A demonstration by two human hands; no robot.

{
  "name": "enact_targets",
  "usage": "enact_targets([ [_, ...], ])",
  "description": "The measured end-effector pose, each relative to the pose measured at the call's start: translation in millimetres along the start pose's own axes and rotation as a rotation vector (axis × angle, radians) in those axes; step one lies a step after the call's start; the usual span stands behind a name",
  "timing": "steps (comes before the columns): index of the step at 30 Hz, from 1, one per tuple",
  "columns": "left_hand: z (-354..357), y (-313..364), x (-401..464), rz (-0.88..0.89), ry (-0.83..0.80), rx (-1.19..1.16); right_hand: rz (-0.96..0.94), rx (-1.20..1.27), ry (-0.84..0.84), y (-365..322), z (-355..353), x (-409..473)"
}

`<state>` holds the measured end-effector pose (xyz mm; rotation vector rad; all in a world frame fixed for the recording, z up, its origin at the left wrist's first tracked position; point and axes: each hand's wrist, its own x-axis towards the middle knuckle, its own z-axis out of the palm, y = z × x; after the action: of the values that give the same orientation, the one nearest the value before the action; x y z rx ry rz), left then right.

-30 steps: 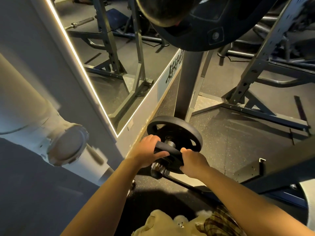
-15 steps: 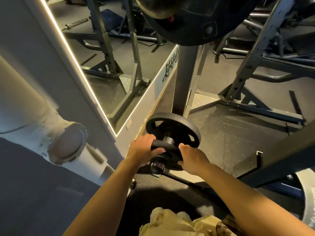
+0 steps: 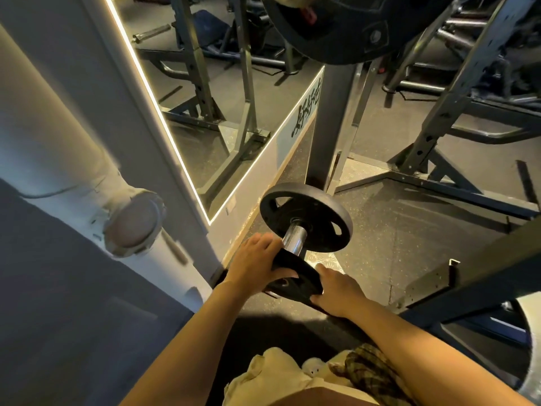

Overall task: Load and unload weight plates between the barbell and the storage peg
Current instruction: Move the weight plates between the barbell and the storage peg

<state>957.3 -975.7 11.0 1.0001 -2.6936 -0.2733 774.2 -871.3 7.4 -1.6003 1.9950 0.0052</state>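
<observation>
A small black weight plate (image 3: 295,278) is held in both hands just off the end of the chrome storage peg (image 3: 294,237). My left hand (image 3: 256,263) grips its left rim. My right hand (image 3: 336,291) grips its right rim. A larger black plate with grip slots (image 3: 319,206) stays on the peg behind it, against the rack upright (image 3: 328,121). Overhead, a big black plate (image 3: 351,27) hangs at the top of the view.
A lit-edged mirror (image 3: 187,106) leans on the wall at left, beside a white pipe with a capped end (image 3: 131,224). Rack feet and braces (image 3: 439,183) cross the rubber floor at right. A steel beam (image 3: 468,276) runs close by my right arm.
The small plate has slid toward me along the peg and come off its end, baring the chrome peg. Both hands moved back with it. The larger plate stayed in place.
</observation>
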Motion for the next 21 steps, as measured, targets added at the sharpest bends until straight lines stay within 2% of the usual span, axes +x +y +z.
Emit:
enact_targets([
  [6,3,-7,-11,-0.134,0.037,-0.206,-0.015,0.049,0.007,-6,-6,-4],
  [8,5,-9,-11,-0.158,0.045,-0.235,0.021,0.152,0.004,-4,-6,-4],
  [12,8,-12,-13,-0.166,0.079,-0.243,0.124,0.389,-0.122,0,1,-7],
  [14,10,-13,-13,-0.163,0.110,-0.242,0.138,0.430,-0.104,2,9,-8],
  [17,9,-18,-11,-0.155,0.081,-0.283,0.117,0.328,0.027,-2,18,-7],
  [21,-3,-37,-27,-0.147,-0.036,-0.379,-0.005,0.053,0.227,-10,17,-15],
])
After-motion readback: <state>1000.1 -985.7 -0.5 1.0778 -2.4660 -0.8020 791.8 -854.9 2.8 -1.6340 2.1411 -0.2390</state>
